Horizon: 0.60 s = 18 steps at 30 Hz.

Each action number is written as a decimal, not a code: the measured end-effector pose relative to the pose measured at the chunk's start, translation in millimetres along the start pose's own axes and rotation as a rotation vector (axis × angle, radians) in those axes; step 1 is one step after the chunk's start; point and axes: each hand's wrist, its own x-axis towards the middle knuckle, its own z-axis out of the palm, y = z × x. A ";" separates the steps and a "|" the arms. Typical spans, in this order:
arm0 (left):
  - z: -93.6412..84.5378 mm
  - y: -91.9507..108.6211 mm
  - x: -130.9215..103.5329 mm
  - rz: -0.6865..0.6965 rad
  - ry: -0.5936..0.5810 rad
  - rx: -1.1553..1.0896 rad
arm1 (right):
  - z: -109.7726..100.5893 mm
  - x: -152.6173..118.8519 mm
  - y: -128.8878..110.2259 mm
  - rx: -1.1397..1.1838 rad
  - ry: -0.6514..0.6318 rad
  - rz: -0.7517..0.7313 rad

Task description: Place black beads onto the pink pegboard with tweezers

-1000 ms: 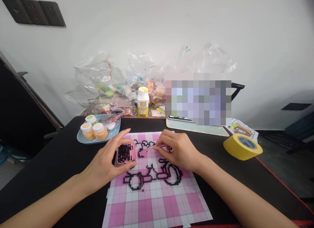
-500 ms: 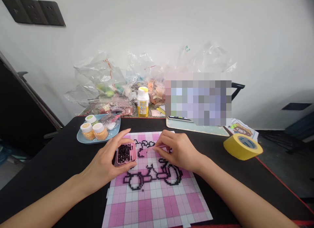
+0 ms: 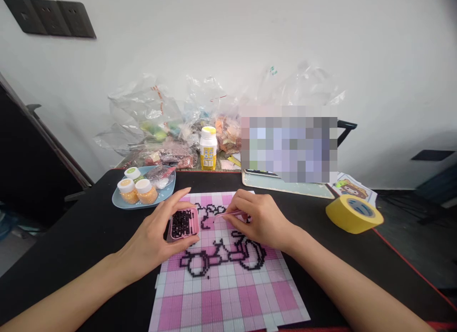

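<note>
My left hand (image 3: 159, 229) grips a small pink tray (image 3: 194, 222) by its edges, thumb below and fingers above. Black beads (image 3: 181, 224) fill much of the tray. In my right hand (image 3: 259, 218) a pair of pink tweezers (image 3: 230, 213) is pinched, its tips low over the upper part of the pegboard. Whether a bead sits between the tips is too small to tell. The pink-and-white checked pegboard (image 3: 214, 301) lies beneath both hands. Black beads on it form a scooter-like outline (image 3: 221, 258), with another bead outline (image 3: 206, 218) above, partly covered by my right hand.
A blue plate (image 3: 119, 202) with several lidded bead jars (image 3: 146, 192) stands left. Behind are a white-and-yellow bottle (image 3: 208, 149), plastic bags (image 3: 146, 108) and a blurred-out screen (image 3: 291, 149). A yellow tape roll (image 3: 353, 213) lies right, beside a cartoon card (image 3: 352, 187).
</note>
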 end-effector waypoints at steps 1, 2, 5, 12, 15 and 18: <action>-0.1 -0.1 0.0 0.005 0.000 0.002 | 0.4 0.0 -0.1 0.008 -0.003 0.002; -0.2 -0.2 0.1 0.009 -0.002 0.006 | 0.9 0.0 -0.2 0.017 -0.006 0.003; -0.5 -0.4 0.3 0.011 -0.005 0.016 | 2.7 -0.4 -0.9 0.036 -0.019 -0.004; -0.3 -1.1 0.2 0.010 -0.004 0.023 | 5.1 -0.8 -3.2 0.041 -0.023 -0.018; 0.0 -0.9 0.4 0.013 -0.004 0.018 | 6.0 -0.1 -4.0 0.045 -0.019 -0.025; 0.0 -0.7 1.0 0.017 -0.006 0.020 | 6.8 0.1 -4.9 0.049 -0.013 -0.028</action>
